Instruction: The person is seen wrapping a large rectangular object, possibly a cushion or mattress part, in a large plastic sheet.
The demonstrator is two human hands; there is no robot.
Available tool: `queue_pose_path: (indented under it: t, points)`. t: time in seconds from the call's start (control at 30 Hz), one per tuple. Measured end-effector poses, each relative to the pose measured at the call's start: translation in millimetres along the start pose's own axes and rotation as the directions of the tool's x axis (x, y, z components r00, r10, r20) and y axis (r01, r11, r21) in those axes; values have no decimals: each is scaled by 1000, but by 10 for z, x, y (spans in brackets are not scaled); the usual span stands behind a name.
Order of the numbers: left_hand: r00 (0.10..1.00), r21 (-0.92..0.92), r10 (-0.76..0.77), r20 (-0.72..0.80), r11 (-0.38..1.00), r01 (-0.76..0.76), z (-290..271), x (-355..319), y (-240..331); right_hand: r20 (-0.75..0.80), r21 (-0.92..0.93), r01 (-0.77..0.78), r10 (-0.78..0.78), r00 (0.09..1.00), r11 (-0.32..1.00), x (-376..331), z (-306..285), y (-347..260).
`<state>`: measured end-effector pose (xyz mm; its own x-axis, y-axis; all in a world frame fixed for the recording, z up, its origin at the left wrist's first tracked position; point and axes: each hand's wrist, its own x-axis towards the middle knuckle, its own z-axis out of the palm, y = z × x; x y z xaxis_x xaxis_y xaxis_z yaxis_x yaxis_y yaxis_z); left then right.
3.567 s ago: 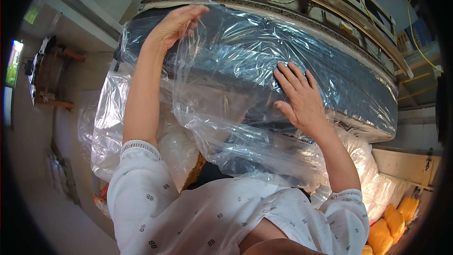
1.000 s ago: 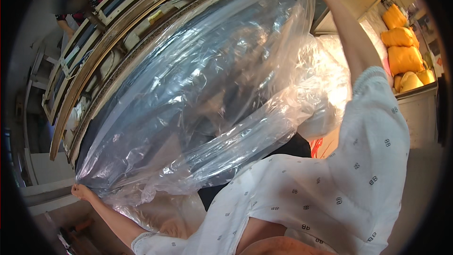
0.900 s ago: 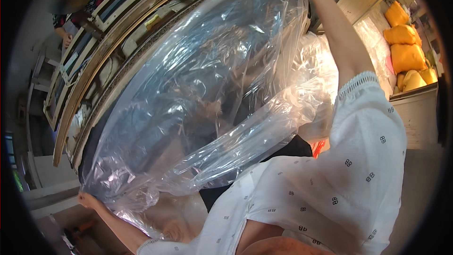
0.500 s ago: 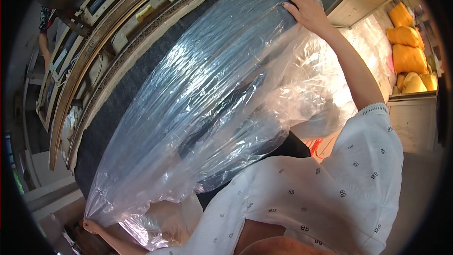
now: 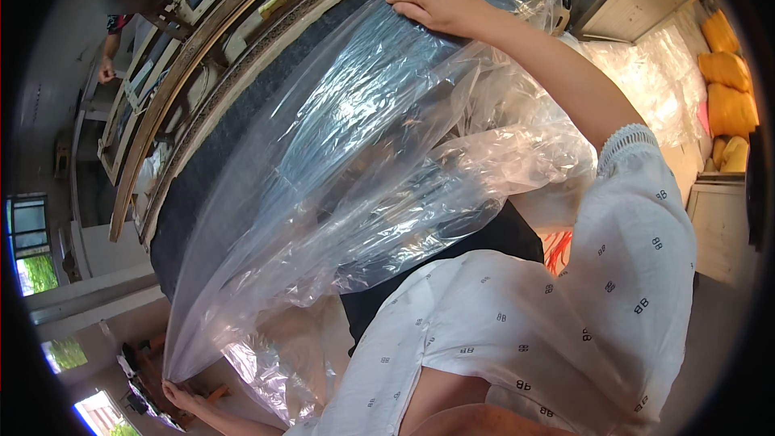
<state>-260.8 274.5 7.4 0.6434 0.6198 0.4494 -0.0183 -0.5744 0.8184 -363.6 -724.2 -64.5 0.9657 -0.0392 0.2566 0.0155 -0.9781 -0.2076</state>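
Observation:
A large sheet of clear plastic film (image 5: 347,105) stretches in creases across a dark padded table surface (image 5: 194,202). My left hand (image 5: 182,397), at the lower left, is closed on the sheet's gathered near corner and pulls it taut. At the far end of the table, my right hand (image 5: 436,4) has its fingers drawn together on the film near its upper edge. The loose side of the film hangs in folds toward my body, over dark cloth (image 5: 508,242) at my waist.
Beyond the table run curved-looking wooden rails (image 5: 173,73) of a frame. Another person's hand (image 5: 106,73) shows at the far left. More clear film (image 5: 646,64) lies in a heap at the right, before orange-yellow bundles (image 5: 731,105) on a cabinet (image 5: 718,222).
My right hand has moved left across the film, its spread fingers now drawn together. The left hand keeps its hold on the corner. The view has shifted, and windows show at lower left.

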Motion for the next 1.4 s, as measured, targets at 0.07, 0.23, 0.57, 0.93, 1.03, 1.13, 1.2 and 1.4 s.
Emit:
queue_pose_path:
  t: [0.07, 0.23, 0.57, 0.93, 1.03, 1.13, 1.2, 1.4]
  points:
    - [954, -44, -192, 230, 977, 207, -384, -125, -8, 159, 50, -90, 81, 984, 995, 141, 33, 102]
    - [941, 82, -131, 311, 991, 111, -408, -497, 11, -133, 200, 100, -74, 988, 975, 454, 230, 536]
    - [893, 442, 167, 419, 821, -361, 2000, 108, 915, -567, 423, -223, 448, 691, 878, 708, -295, 1464]
    - [947, -116, 182, 265, 981, -156, 3752, -716, 782, -422, 258, -307, 392, 817, 916, 407, 181, 2609]
    - [955, -83, 133, 265, 990, -115, 3949, -667, 877, -439, 220, -327, 392, 808, 919, 500, 169, 2773]
    - [964, -18, 81, 252, 997, -79, 3980, -590, 892, -418, 225, -360, 423, 804, 906, 581, 145, 2760]
    - [968, -12, 51, 247, 999, -49, 3926, -645, 927, -395, 237, -369, 436, 809, 899, 658, 130, 2613]
    - [994, 91, 18, 104, 995, -27, 4036, -594, 835, -535, -5, -450, 378, 755, 893, 611, 77, 2657]
